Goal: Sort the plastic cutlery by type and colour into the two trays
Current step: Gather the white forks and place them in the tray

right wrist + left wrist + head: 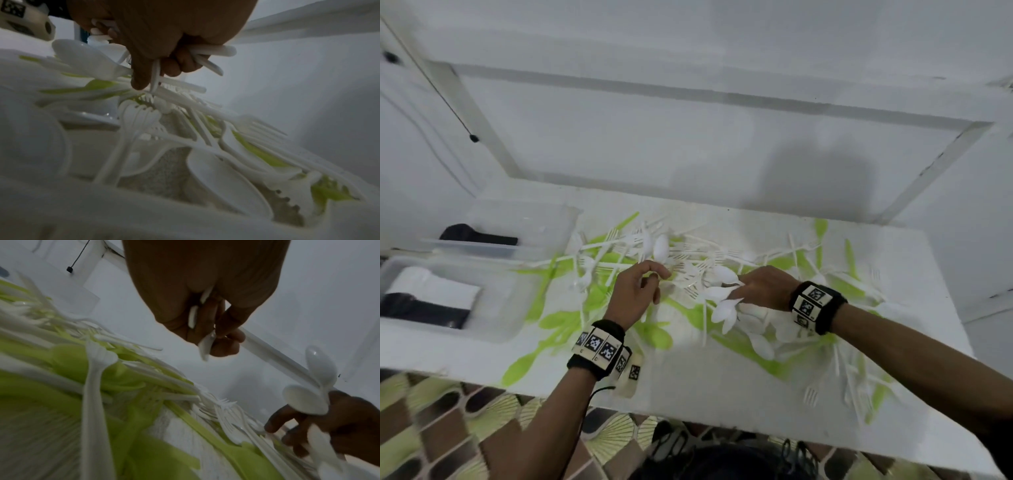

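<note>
A heap of white and lime-green plastic cutlery [688, 260] covers the middle and right of the white table [705, 387]. My left hand [650, 279] hovers over the heap with its fingers curled round thin white cutlery pieces [204, 345]; their type is hidden. My right hand [743, 286], just to the right, grips a bunch of white spoons [726, 308] whose bowls fan out toward me, and its fingertips touch the heap. In the right wrist view the spoon handles [213, 50] stick out of the fist [170, 68]. Two clear trays [493, 329] [558, 219] stand at the left.
The near tray holds a white stack [438, 291] and black cutlery [421, 313]; the far tray holds black cutlery [479, 234]. Green spoons [524, 366] lie near the table's front edge. A wall rises close behind the table. Patterned floor [431, 428] shows below.
</note>
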